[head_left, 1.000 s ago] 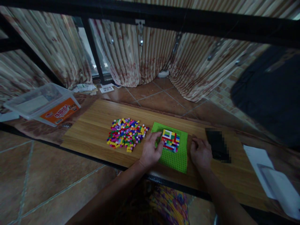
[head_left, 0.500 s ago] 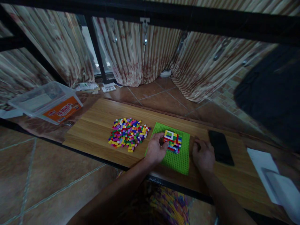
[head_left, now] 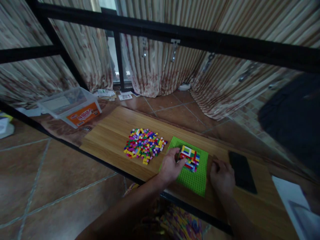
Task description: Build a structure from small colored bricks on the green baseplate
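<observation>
A green studded baseplate [head_left: 192,181] lies on the wooden board, carrying a block built of multicoloured toy bricks [head_left: 191,156]. My left hand [head_left: 172,166] is at the left side of this block, its thumb and forefinger curled against the block's edge. Whether a small loose brick is between those fingers is hidden. My right hand [head_left: 222,176] rests on the board just right of the baseplate, fingers curled in; anything inside them is too small to see. A pile of loose toy bricks [head_left: 145,145] lies left of the baseplate.
A black phone [head_left: 242,171] lies right of my right hand, with white paper [head_left: 290,193] beyond it. A clear plastic box [head_left: 72,103] with an orange label stands at the far left of the wooden board [head_left: 110,133]. Dark metal bars [head_left: 150,30] run across the back before striped curtains.
The view has shifted, so everything on the board appears a little further right and lower. Both hands keep nearly the same places beside the block and the baseplate.
</observation>
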Tool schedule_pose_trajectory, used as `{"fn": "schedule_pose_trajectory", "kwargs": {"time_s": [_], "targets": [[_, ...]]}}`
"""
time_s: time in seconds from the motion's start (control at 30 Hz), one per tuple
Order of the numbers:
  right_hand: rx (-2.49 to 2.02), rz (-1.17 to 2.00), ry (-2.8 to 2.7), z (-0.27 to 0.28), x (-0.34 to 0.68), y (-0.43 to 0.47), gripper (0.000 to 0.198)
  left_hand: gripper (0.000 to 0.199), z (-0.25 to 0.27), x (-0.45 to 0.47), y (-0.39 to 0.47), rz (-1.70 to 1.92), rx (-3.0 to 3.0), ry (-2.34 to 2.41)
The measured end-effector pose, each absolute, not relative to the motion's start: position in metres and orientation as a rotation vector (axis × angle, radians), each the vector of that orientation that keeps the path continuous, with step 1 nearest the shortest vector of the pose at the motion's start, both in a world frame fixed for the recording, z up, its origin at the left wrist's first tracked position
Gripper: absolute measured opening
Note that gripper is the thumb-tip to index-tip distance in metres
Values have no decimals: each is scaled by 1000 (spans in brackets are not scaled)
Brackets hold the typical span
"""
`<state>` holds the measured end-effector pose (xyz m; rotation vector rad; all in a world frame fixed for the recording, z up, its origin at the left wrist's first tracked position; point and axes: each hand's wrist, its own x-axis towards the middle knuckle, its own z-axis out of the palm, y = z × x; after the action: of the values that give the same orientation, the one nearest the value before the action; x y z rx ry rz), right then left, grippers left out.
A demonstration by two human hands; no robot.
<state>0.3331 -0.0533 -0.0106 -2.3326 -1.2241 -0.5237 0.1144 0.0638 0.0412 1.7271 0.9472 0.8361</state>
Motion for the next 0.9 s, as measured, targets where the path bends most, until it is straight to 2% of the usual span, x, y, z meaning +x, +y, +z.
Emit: {"fn": "schedule_pose_trajectory", "kwargs": {"time_s": [0.2, 0.43, 0.63, 0.9], "targets": [[-2317, -528, -1237, -13, 336, -54, 36, 22, 51, 73, 75, 895, 2132, 1055], [-2313, -503, -1236, -11, 335, -53, 35, 8, 47, 30, 94, 683, 2411, 1383], [-2318, -521, -1207, -11, 334, -53, 35, 13, 50, 33, 94, 590, 2513, 1469], [-2336, -531, -1216, -13, 334, -54, 35, 9, 49, 39, 98, 594, 2551, 1435]]}}
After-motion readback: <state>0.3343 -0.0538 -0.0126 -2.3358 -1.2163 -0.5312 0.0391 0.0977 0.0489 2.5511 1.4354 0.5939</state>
